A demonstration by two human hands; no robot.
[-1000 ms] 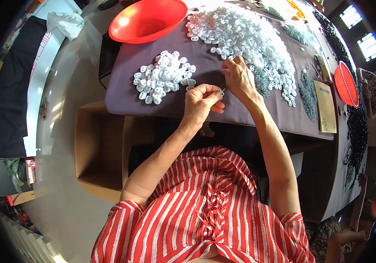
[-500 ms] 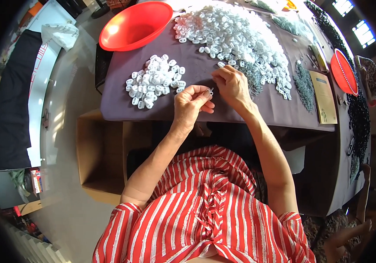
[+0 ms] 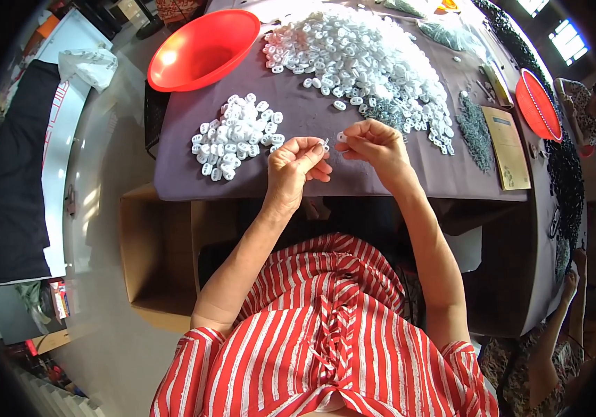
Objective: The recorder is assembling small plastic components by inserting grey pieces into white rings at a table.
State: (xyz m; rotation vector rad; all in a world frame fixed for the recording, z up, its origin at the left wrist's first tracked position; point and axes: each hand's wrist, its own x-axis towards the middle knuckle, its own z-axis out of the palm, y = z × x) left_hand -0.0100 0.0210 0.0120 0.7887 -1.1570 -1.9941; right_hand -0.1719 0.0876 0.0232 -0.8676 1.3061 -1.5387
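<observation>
My left hand (image 3: 292, 167) is closed in a pinch on a small white plastic piece (image 3: 325, 144), with a thin prong sticking up at the fingertips. Just to its right, my right hand (image 3: 377, 149) pinches a white oval two-holed piece (image 3: 342, 137); the two pieces are close but apart. Left of my left hand lies a small heap of white oval two-holed pieces (image 3: 239, 135). Beyond both hands spreads a far larger heap of white pieces (image 3: 360, 52). Small grey wiry pieces (image 3: 385, 113) lie at that heap's near edge, beside my right hand.
A red basin (image 3: 204, 52) stands at the table's far left. On the right are another grey pile (image 3: 477, 135), a tan booklet (image 3: 506, 149) and a red tray (image 3: 538, 108). Black pieces (image 3: 567, 174) line the far right. An open cardboard box (image 3: 159, 254) sits below the table's left edge.
My right hand has come back from the large heap's near edge toward my left hand, now with a white oval piece in its fingertips. My left hand keeps its pinch, nearly in place.
</observation>
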